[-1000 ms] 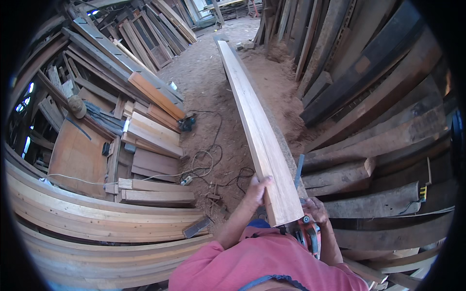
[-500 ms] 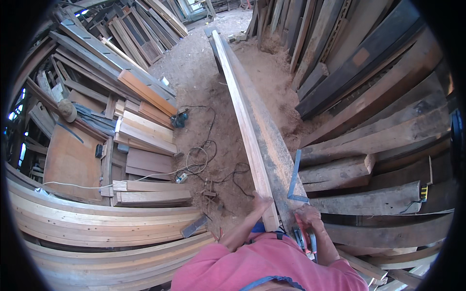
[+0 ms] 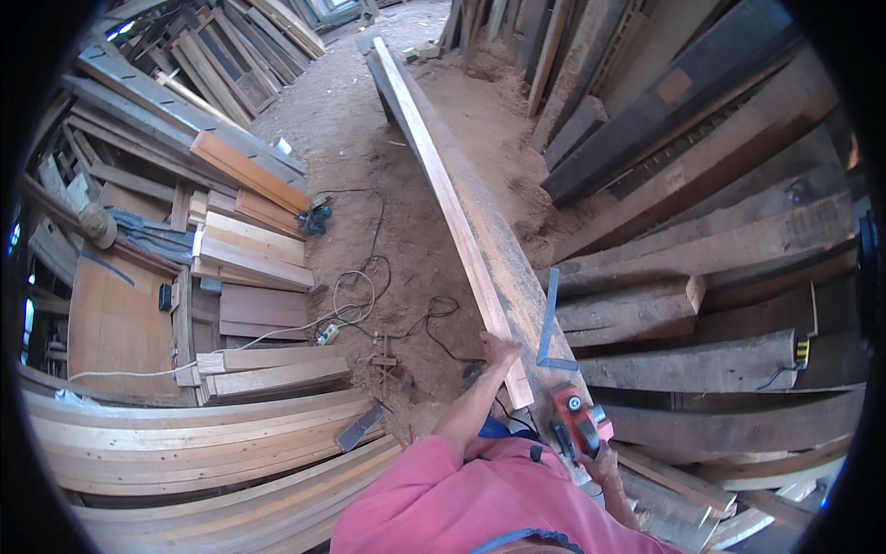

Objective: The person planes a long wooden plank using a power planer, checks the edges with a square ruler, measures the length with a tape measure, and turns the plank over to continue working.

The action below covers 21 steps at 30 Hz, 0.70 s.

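A long pale timber [image 3: 452, 198] lies lengthwise on a broad dark plank bench [image 3: 528, 294] strewn with shavings. My left hand [image 3: 501, 351] grips this timber close to its near end. In my right hand [image 3: 604, 462] is a red electric planer [image 3: 574, 415], held by its rear handle at the bench's near end, to the right of the timber and apart from it. A blue-grey try square [image 3: 549, 323] lies on the bench's right edge, just beyond the planer.
Heavy beams [image 3: 674, 365] crowd the right side. Stacked boards [image 3: 203, 434] fill the left, with a circular-saw-like blue power tool [image 3: 316, 218] beside them. Cables [image 3: 377, 286] and a socket block [image 3: 328, 334] lie on the sawdust-covered floor [image 3: 341, 157].
My right hand has drawn back toward me, and the planer has come up into view, its body now clear of the bench end. My left hand still grips the timber.
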Each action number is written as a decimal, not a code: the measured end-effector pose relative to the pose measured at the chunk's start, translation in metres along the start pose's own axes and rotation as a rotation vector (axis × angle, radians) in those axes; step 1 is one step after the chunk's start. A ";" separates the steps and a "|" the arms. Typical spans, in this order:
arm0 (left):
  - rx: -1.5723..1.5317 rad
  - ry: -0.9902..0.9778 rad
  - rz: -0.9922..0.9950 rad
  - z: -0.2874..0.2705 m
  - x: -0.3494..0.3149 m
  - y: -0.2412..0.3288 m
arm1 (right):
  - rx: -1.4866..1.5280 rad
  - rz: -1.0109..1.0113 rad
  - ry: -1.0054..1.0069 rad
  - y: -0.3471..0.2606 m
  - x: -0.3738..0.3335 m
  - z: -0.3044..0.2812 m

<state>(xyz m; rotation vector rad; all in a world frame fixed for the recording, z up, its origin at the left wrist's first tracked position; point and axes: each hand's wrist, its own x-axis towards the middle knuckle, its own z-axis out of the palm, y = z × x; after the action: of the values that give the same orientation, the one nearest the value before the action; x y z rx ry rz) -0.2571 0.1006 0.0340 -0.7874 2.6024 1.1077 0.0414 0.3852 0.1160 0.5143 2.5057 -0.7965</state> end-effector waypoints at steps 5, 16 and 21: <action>-0.150 -0.234 -0.071 -0.007 0.014 -0.024 | 0.250 -0.030 0.053 0.003 0.020 0.019; 0.205 -0.714 0.294 -0.109 -0.033 -0.043 | 0.512 0.333 0.067 -0.154 -0.040 -0.058; 0.066 -1.098 0.935 -0.037 -0.065 -0.160 | 0.766 0.080 0.236 -0.266 -0.053 -0.087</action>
<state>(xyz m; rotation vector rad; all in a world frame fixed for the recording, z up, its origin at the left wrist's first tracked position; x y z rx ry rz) -0.1143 0.0078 -0.0125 0.9467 1.8902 1.1119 -0.0676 0.2246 0.3239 0.9942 2.2825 -1.7539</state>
